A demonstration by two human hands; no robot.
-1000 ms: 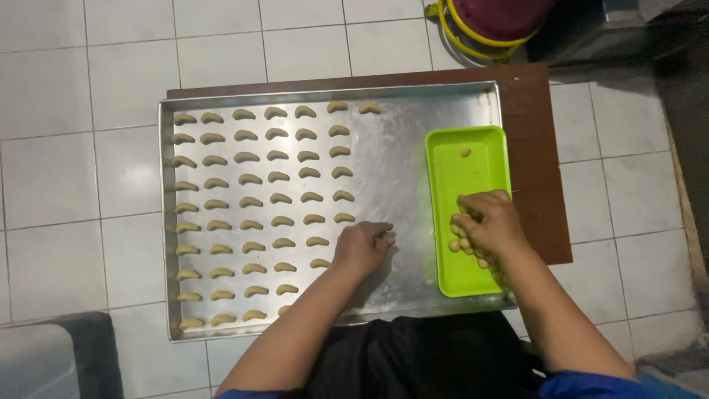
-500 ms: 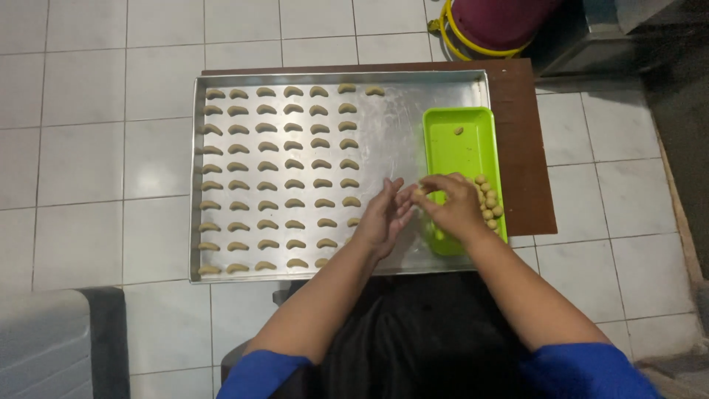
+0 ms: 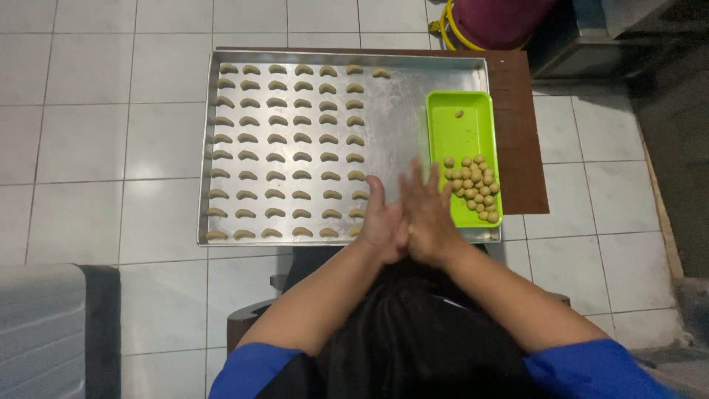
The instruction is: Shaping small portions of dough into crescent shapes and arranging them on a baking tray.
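Observation:
My left hand and my right hand are pressed palm to palm, fingers straight, over the near edge of a large metal baking tray. Anything between the palms is hidden. Rows of small crescent-shaped dough pieces fill the left and middle of the tray. A lime-green rectangular tray lies on the metal tray's right side, just right of my right hand. It holds a pile of small round dough balls at its near end and one lone ball farther back.
The metal tray rests on a low brown wooden table standing on a white tiled floor. A magenta container with a yellow hose stands beyond the table. A dark cabinet is at the top right, a grey object at the lower left.
My right hand left the dough balls in the green tray and met my left hand. Both hands drew back toward me and are now pressed flat together.

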